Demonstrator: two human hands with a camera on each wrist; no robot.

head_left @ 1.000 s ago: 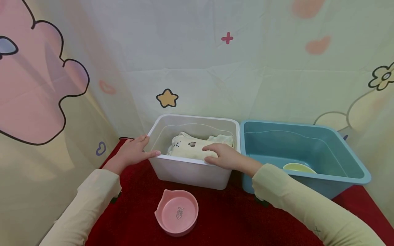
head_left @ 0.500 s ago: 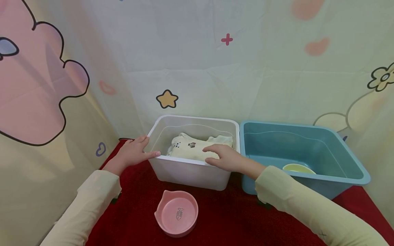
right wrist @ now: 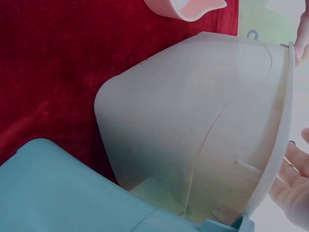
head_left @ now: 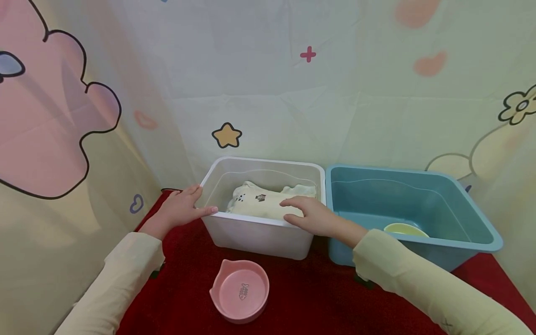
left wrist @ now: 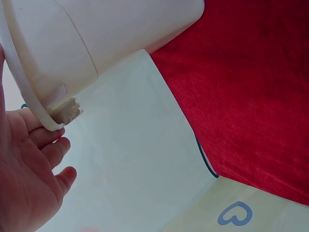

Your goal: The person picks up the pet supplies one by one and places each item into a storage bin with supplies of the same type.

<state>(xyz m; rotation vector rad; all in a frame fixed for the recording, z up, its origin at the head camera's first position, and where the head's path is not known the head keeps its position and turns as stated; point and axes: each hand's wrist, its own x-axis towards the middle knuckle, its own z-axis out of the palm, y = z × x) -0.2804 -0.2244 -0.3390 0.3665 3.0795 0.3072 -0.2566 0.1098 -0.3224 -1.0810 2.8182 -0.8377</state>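
My left hand (head_left: 180, 207) rests at the front left corner of a white bin (head_left: 255, 235), thumb along the front rim and fingers at the side rim. In the left wrist view its fingers (left wrist: 54, 152) lie loosely bent beside that rim. My right hand (head_left: 316, 216) reaches over the front right part of the bin, thumb and fingers spread apart with nothing between them. Inside the bin lies a bundled cream cloth (head_left: 272, 204) with small animal prints, partly hidden by the right hand. The right wrist view shows the right hand (right wrist: 295, 193) at the rim.
A blue bin (head_left: 402, 190) stands against the white bin's right side, with a yellow-green dish (head_left: 405, 229) inside. In front, a pink cat-eared bowl (head_left: 240, 291) sits on the red cloth (head_left: 310, 298). A printed curtain (head_left: 268, 102) hangs behind and at the sides.
My right hand has shifted slightly to the right over the white bin. The left hand, both bins, the cream cloth and the pink bowl stay in place.
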